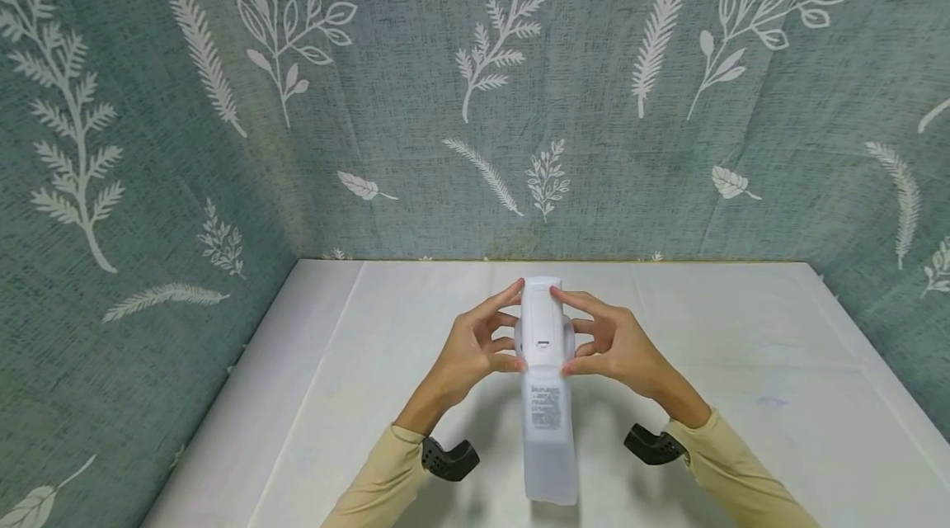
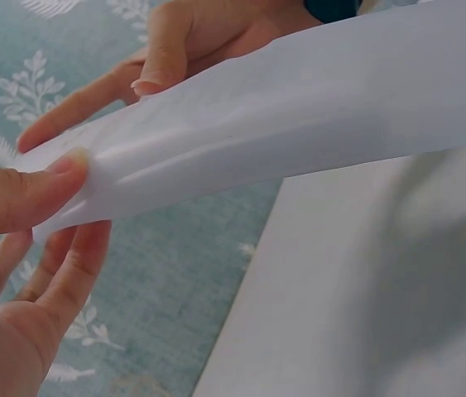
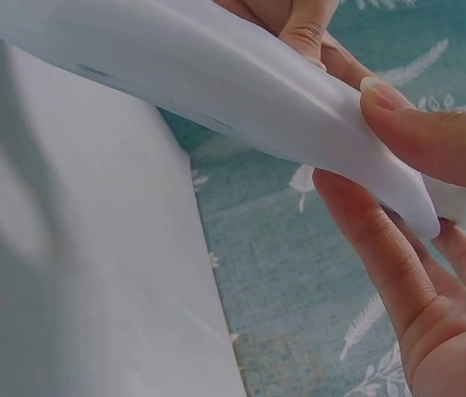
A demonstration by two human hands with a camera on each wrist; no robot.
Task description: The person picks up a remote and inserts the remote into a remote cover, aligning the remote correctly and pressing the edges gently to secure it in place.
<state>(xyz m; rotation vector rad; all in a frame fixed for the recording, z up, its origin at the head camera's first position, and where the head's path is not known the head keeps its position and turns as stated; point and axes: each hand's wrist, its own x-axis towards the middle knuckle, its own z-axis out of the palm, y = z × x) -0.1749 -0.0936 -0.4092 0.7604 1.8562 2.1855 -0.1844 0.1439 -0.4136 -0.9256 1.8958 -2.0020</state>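
A long white plastic device (image 1: 544,318) is held up over the table, its long side running toward the person. Its near half is a frosted translucent section (image 1: 550,466) with a block of small grey print; a small slot shows on the far half. My left hand (image 1: 469,349) grips the left edge, thumb near the seam and index finger by the far end. On the opposite edge, my right hand (image 1: 626,349) grips it in a mirrored way. Rounded parts bulge out at both sides, partly hidden by fingers. Both wrist views show the smooth underside (image 2: 233,136) between the hands.
The white-covered table (image 1: 356,396) spreads on all sides under the device. A green cloth wall (image 1: 416,99) with white leaf prints rises behind it and at both sides. Dark wrist cameras (image 1: 449,459) sit on both sleeves.
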